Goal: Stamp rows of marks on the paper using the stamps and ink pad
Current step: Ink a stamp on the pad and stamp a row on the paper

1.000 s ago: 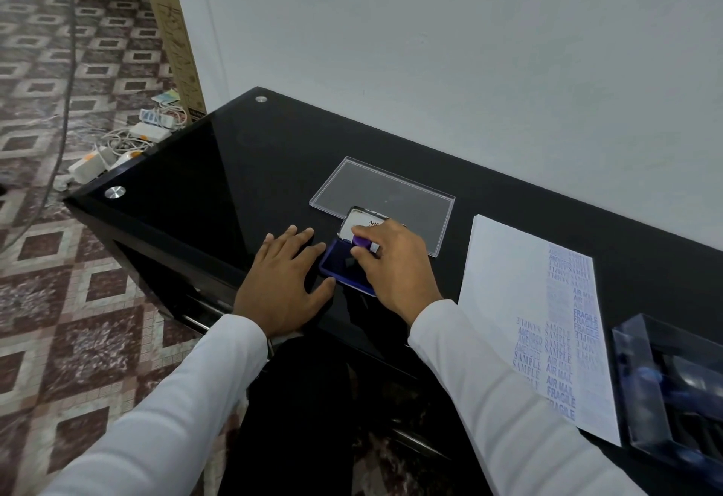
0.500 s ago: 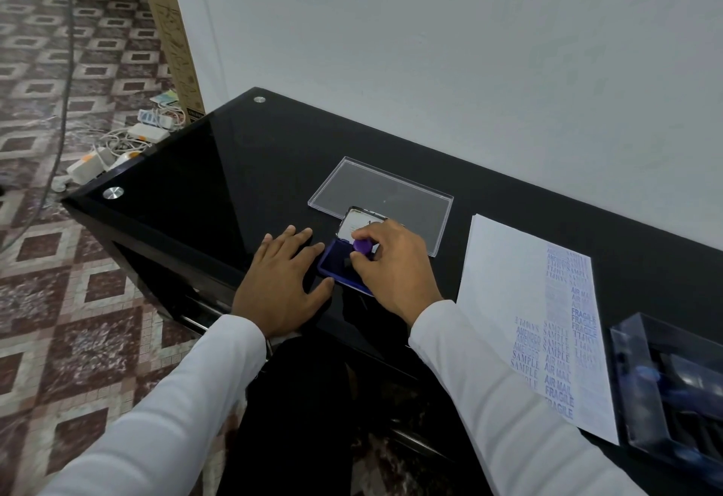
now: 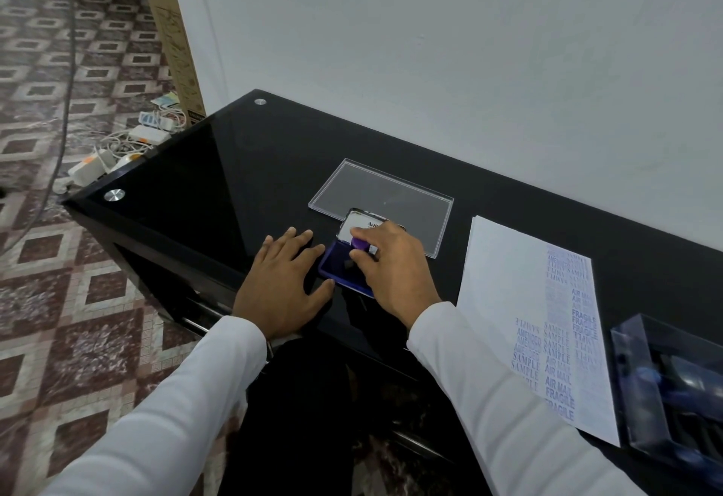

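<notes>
The bench (image 3: 219, 167) is glossy black, and on it lies a white paper (image 3: 504, 280) with columns of blue stamped words — SAMPLE, AIR MAIL, FRAGILE — some pale, some darker. The ink pad (image 3: 336, 265) is deep blue with a white-lined lid, the stamp (image 3: 359, 243) over it purple, and the flat cover (image 3: 391, 190) behind is clear. White sleeves (image 3: 508, 398) stand against a floor (image 3: 58, 280) of maroon-and-cream diamond tiles — the wall (image 3: 469, 46) is plain pale grey.
</notes>
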`<state>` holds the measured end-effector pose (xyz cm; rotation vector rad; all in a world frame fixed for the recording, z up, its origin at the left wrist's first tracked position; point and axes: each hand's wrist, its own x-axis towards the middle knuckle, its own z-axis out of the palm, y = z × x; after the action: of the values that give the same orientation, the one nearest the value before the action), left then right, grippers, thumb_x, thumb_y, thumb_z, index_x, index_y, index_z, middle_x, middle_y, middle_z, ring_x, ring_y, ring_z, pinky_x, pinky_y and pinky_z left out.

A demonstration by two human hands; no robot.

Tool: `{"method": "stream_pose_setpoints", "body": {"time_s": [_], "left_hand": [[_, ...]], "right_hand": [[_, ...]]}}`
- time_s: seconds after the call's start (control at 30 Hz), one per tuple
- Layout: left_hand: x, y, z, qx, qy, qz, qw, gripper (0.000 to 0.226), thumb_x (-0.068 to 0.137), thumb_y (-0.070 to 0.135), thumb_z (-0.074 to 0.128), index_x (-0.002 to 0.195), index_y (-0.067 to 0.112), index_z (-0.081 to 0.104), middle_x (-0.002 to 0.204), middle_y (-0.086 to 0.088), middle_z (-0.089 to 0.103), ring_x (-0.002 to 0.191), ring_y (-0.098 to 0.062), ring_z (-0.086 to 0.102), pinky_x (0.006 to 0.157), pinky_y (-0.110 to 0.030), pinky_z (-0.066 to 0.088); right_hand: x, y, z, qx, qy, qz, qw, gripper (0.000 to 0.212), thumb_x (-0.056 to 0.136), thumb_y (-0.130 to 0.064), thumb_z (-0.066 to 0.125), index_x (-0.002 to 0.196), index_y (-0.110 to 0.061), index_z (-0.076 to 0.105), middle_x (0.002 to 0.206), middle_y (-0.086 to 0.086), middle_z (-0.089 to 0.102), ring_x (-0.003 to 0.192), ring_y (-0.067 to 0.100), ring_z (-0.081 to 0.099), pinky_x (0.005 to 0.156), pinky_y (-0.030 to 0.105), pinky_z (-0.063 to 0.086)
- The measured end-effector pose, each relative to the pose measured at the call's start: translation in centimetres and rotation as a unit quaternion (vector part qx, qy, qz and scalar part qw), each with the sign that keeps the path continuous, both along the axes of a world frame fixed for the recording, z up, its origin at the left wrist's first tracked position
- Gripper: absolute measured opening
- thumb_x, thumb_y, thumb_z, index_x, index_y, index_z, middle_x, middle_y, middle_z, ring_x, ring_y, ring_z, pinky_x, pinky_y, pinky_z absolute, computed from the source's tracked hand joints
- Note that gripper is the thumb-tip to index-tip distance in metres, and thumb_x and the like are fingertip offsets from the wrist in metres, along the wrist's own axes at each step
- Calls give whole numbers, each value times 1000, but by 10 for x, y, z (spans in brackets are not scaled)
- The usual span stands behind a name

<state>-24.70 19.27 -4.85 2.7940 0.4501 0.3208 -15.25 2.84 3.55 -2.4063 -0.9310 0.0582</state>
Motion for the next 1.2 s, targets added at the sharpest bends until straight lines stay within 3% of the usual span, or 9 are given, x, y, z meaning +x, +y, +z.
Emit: {"method": "stream_pose_setpoints", "body": {"time_s": [0.1, 0.23, 0.33, 0.57, 0.7, 0.8, 1.03, 1.2], "left_hand": [[-1, 0, 0, -4, 2, -1, 1000, 67, 91, 66, 45, 150, 33, 41, 163, 3, 28, 154, -20, 14, 124, -44, 3], [1, -1, 5, -15, 5, 1, 1000, 66, 91, 62, 52, 149, 31, 42, 163, 2, 30, 153, -21, 15, 123, -44, 3], [4, -5, 10, -31, 3, 10, 999, 69, 91, 61, 55, 151, 30, 41, 162, 0, 30, 153, -23, 16, 124, -46, 6], [23, -41, 32, -40, -27, -22, 999, 69, 89, 60, 53, 149, 26, 43, 160, -2, 34, 151, -24, 20, 125, -48, 10], [40, -73, 43, -42, -44, -59, 996, 72, 84, 64, 45, 144, 24, 49, 155, -3, 39, 147, -24, 29, 124, -48, 18], [53, -101, 45, -52, -36, -88, 994, 69, 89, 62, 52, 147, 25, 46, 158, -2, 35, 148, -24, 26, 122, -47, 24], [78, -159, 36, -52, -25, -164, 985, 67, 92, 59, 54, 149, 27, 43, 161, 0, 33, 153, -23, 18, 124, -47, 18], [94, -188, 30, -53, -18, -183, 981, 66, 95, 59, 50, 152, 28, 39, 164, 3, 27, 154, -20, 13, 124, -41, 9]], "right_hand": [[0, -1, -2, 9, 7, 0, 1000, 36, 96, -25, 63, 132, -22, 62, 129, 1, 60, 117, 17, 57, 95, 19, 37], [-1, -3, -3, 24, 17, -6, 1000, 38, 95, -26, 64, 133, -22, 61, 132, 0, 59, 115, 17, 59, 104, 30, 47], [-3, -10, -1, 61, 22, -25, 998, 37, 95, -24, 65, 132, -20, 62, 128, 1, 61, 105, 18, 62, 98, 36, 52], [3, -53, 9, 109, -16, -78, 991, 34, 91, -23, 71, 124, -18, 68, 116, -2, 64, 101, 9, 59, 92, 17, 45], [9, -89, 12, 126, -35, -112, 985, 31, 88, -24, 74, 119, -19, 71, 105, -4, 66, 89, 6, 60, 87, 18, 50], [14, -119, 14, 126, -33, -145, 981, 30, 88, -25, 73, 118, -20, 71, 104, -5, 66, 86, 7, 61, 85, 17, 50], [25, -176, 14, 102, -31, -209, 972, 32, 87, -26, 74, 118, -19, 72, 107, -4, 67, 85, 9, 63, 89, 25, 55], [30, -205, 13, 93, -29, -231, 968, 30, 88, -25, 73, 118, -18, 71, 106, -4, 66, 84, 8, 61, 83, 13, 47]]}}
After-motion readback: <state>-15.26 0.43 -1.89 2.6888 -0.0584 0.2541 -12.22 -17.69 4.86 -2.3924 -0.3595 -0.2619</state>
